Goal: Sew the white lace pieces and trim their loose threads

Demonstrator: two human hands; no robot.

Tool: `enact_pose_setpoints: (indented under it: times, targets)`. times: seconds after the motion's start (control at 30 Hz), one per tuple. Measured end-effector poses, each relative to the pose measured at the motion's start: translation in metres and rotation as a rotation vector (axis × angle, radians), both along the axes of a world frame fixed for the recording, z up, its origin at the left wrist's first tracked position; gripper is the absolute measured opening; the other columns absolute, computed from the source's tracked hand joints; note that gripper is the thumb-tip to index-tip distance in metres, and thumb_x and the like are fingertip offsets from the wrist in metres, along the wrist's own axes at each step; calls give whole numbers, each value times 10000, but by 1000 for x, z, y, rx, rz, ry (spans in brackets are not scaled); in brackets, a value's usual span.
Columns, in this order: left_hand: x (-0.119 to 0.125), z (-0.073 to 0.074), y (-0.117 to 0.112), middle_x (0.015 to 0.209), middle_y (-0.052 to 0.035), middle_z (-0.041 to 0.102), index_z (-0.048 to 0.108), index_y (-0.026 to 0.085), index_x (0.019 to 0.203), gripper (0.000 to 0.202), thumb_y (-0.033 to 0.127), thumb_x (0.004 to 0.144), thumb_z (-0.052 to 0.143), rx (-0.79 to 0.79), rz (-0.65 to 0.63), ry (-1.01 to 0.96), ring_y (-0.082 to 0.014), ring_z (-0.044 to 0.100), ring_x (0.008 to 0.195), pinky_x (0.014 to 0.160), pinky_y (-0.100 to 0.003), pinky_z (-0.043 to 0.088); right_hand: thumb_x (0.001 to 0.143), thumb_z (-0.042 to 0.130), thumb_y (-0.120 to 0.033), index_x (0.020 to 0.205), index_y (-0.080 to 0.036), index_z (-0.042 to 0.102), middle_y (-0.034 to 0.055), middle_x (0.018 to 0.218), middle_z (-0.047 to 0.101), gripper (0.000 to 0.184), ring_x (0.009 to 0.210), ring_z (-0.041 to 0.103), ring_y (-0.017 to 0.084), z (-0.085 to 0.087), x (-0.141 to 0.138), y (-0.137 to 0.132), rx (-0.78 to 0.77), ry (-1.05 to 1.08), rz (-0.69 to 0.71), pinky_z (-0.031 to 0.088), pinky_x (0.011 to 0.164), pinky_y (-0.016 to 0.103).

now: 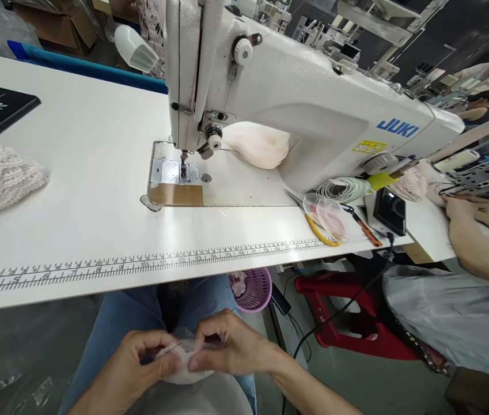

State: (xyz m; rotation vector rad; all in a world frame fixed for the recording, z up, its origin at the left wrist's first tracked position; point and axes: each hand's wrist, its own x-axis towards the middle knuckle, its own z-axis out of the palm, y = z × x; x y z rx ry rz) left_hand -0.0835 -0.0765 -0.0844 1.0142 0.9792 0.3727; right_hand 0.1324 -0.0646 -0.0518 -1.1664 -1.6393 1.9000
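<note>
Over my lap, below the table's front edge, both hands pinch a small piece of sheer white fabric (pixel 190 346). My left hand (pixel 147 360) grips its bunched left side between thumb and fingers. My right hand (pixel 231 346) pinches the thin see-through right edge. The fingertips of the two hands are close together. Under the fabric a pale rounded surface (pixel 201 395) shows at the bottom; I cannot make out what it is. Beyond the table edge stands a white sewing machine (pixel 322 86), its presser foot (pixel 183 164) over the metal plate with no fabric under it.
White lace (pixel 2 176) and a dark phone-like box (pixel 2 109) lie on the left of the table (pixel 97 230). Yellow-handled scissors (pixel 319 230), an orange-handled tool (pixel 367 227) and a phone (pixel 390 210) lie right. Below are a purple basket (pixel 257 291) and red stool (pixel 356 323). A co-worker's arms (pixel 477 230) are at right.
</note>
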Motion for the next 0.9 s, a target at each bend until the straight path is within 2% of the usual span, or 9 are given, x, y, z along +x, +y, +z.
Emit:
enact_pose_setpoints:
  times: [0.07, 0.23, 0.4, 0.7, 0.9]
  targets:
    - [0, 0, -1, 620, -26, 580, 748, 166, 711, 436, 594, 744, 672, 12, 21, 36, -155, 479, 612, 559, -223, 379, 682, 719, -589, 682, -122, 638, -59, 524, 443, 473, 497, 361, 56, 0, 0, 0, 11, -10, 2, 258, 442, 167]
    - [-1, 3, -2, 636, -11, 535, 750, 183, 674, 415, 584, 748, 670, 7, 77, 34, -142, 454, 618, 554, -209, 374, 694, 723, -559, 685, -127, 637, -62, 519, 445, 441, 488, 355, 51, 1, 2, 0, 10, -32, -3, 246, 435, 163]
    - [0, 6, -1, 609, -8, 543, 740, 172, 671, 420, 585, 730, 690, -76, 75, -12, -131, 433, 593, 544, -206, 361, 601, 791, -550, 725, -128, 661, -69, 543, 464, 458, 497, 364, 50, 2, 5, 0, -59, -24, 7, 255, 434, 165]
    - [-6, -1, 0, 672, -15, 632, 743, 182, 706, 384, 561, 748, 692, -76, 22, -27, -145, 491, 644, 587, -195, 383, 629, 773, -555, 728, -130, 656, -35, 630, 542, 452, 560, 455, 76, 0, 11, -1, 22, 42, -14, 333, 498, 176]
    - [2, 5, 1, 628, -7, 588, 752, 177, 687, 395, 571, 709, 728, -78, 67, -41, -133, 479, 614, 565, -188, 376, 588, 807, -525, 734, -141, 642, -54, 618, 511, 443, 546, 406, 63, 0, 9, -3, -3, 19, -73, 318, 495, 172]
